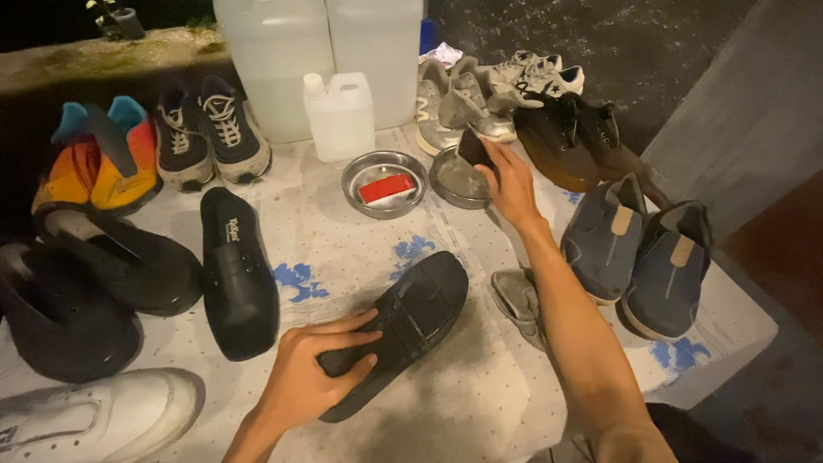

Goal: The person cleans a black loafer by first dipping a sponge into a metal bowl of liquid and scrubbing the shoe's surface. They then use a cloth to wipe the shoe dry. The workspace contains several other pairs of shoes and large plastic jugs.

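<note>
Black shoe (399,330) lay sole-up on cloth-covered table (480,403), long axis running from near-left to far-right. Left hand (313,377) clamped over its heel end — nearer hand by far. Right hand (507,182) reached well away, pinching small dark brush (474,147) at rim of metal dish (457,180) — apart from shoe.

I see a black shoe (403,330) lying sole-up on the table, slanting from near left to far right, its ridged tread dull and dusty, heel end toward me. Farther back, a small dark brush (474,147) is tilted over the rim of a shallow round metal dish (454,182) that looks wet inside.
</note>
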